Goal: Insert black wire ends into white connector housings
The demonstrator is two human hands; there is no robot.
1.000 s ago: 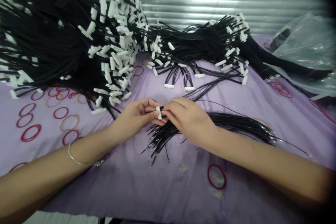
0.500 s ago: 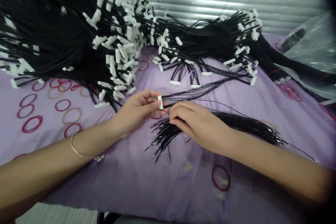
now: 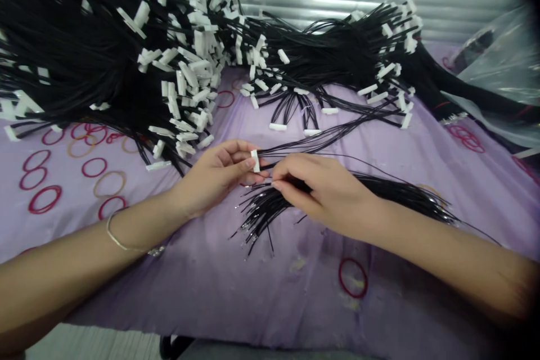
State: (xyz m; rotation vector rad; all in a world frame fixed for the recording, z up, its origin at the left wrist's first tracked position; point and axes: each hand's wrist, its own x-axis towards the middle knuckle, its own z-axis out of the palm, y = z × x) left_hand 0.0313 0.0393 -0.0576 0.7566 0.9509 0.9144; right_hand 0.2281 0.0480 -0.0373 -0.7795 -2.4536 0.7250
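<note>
the left hand (image 3: pixel 215 177) is closed in a pinch: thumb and forefinger grip the white connector (image 3: pixel 255 161) at its tips, just beyond the knuckles. the grip sits on the narrow sides of the housing, which likely keeps the wire side free and turned toward the right hand (image 3: pixel 324 188). several fitted black wires (image 3: pixel 320 140) run out of that side and pass just above the right hand's knuckles. the right hand is closed, fingertips pressed together on the loose wire bundle (image 3: pixel 261 214), which lies under its palm and fans out toward the left wrist with the bare metal ends outermost. whether one wire is singled out in that pinch cannot be told. the bundle lies directly beneath the connector, probably so that both stay within short reach of each hand. beyond the left hand lies a large heap of finished harnesses (image 3: pixel 105 50); a smaller heap (image 3: pixel 358 56) lies beyond the right hand. rubber bands (image 3: pixel 40 199) lie outside the left forearm on the purple cloth (image 3: pixel 253 304). compared with one second earlier, the right fingertips have left the connector, where both hands met, and now sit lower, on the bundle. the connector remains in the left-hand pinch, held slightly higher.
</note>
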